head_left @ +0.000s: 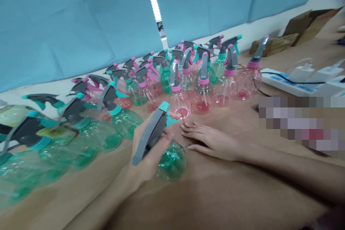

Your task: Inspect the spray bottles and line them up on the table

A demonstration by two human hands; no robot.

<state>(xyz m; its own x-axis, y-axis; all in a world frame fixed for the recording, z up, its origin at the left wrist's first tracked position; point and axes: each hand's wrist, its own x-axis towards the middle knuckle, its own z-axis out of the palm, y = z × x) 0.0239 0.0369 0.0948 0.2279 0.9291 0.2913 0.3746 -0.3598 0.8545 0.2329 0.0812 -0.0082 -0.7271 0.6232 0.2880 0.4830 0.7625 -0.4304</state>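
Observation:
My left hand (pixel 155 147) is closed around the neck of a spray bottle (pixel 174 161) with a clear green body, a grey sprayer head and a turquoise nozzle. The bottle tilts a little, its nozzle pointing away from me. My right hand (pixel 207 139) lies flat on the brown table (pixel 215 201), palm down and fingers stretched out, just right of that bottle and holding nothing. Beyond my hands stands a row of pink spray bottles (pixel 202 97). Left of my left hand are several green spray bottles (pixel 106 134) in a slanting row.
More pink and green bottles crowd behind, along the blue-covered wall (pixel 107 14). On the right lie a white power strip (pixel 288 82) with plugs and cables, and a blurred-out patch (pixel 304 125). Cardboard boxes (pixel 309 25) stand at the far right.

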